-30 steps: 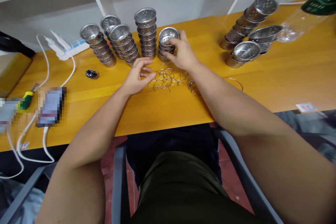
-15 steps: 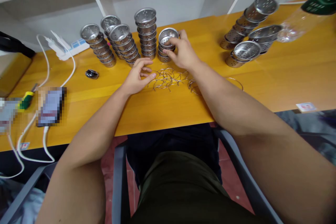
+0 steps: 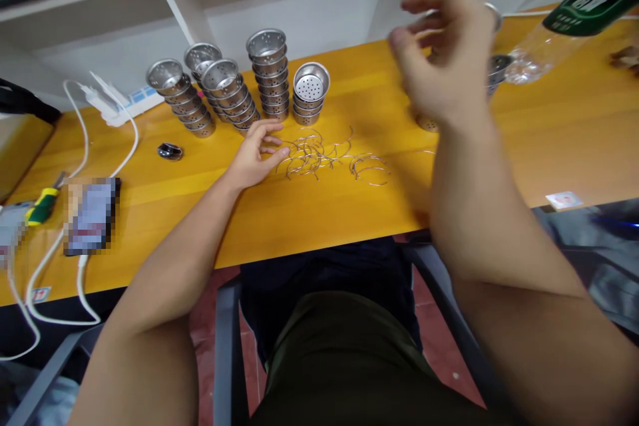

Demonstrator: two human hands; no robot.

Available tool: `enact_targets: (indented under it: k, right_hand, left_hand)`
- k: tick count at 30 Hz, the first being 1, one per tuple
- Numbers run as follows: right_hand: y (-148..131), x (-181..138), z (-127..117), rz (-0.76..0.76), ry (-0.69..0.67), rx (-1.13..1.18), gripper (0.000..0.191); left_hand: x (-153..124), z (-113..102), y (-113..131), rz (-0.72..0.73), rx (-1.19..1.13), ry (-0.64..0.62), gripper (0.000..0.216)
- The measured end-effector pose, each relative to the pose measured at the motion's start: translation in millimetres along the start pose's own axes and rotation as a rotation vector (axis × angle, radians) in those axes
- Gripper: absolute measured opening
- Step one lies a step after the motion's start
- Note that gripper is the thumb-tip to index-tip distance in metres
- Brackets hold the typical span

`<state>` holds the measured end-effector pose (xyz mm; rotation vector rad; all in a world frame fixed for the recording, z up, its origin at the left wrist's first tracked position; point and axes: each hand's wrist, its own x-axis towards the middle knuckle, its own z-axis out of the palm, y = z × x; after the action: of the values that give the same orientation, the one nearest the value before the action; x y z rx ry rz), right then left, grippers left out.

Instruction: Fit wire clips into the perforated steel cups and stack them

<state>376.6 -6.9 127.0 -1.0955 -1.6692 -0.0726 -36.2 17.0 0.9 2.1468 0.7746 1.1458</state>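
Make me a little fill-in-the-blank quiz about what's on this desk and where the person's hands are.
1. The left hand rests on the table beside a scatter of thin wire ____.
2. The perforated metal cups stand in ____ along the back of the table.
3. The right hand is raised, blurred, ____ the table.
4. A ____ plastic bottle lies at the far right.

Missing words: rings; stacks; above; clear

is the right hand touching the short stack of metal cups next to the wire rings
No, the right hand is raised in the air, clear of the short cup stack.
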Motion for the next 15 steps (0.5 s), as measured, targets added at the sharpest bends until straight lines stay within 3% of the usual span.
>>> enact_targets:
  k: [3,5,6,8,11,15]
  right_hand:
    - [-0.9,-18.9,-67.3,0.372,-0.144,-0.221,0.019]
    - [13.7,-37.9,-94.6,0.616,-0.288,-0.409,0.028]
    - [24.6,-47.7,-102.1,0.641,-0.306,-0.483,0.041]
    - [48.3,-65.1,-107.2,0.575,-0.330,-0.436,0.046]
    - [73.2,-79.9,-99.4,0.536,-0.386,-0.333,0.025]
    - [74.2,-76.5,-85.0,0.583,-0.336,-0.411,0.029]
  left_hand:
    - [0.3,2.0,-1.4,-0.001,-0.017,0.018,0.070]
    - [0.9,2.5,-1.3,-0.020,-0.014,0.016,0.070]
    - [1.3,2.5,-1.1,-0.032,-0.011,0.012,0.071]
    - [2.0,2.2,-0.4,-0.050,-0.008,0.004,0.073]
    - [2.5,2.0,0.4,-0.064,0.001,0.009,0.075]
    - [1.9,1.9,-0.2,-0.051,0.014,0.023,0.077]
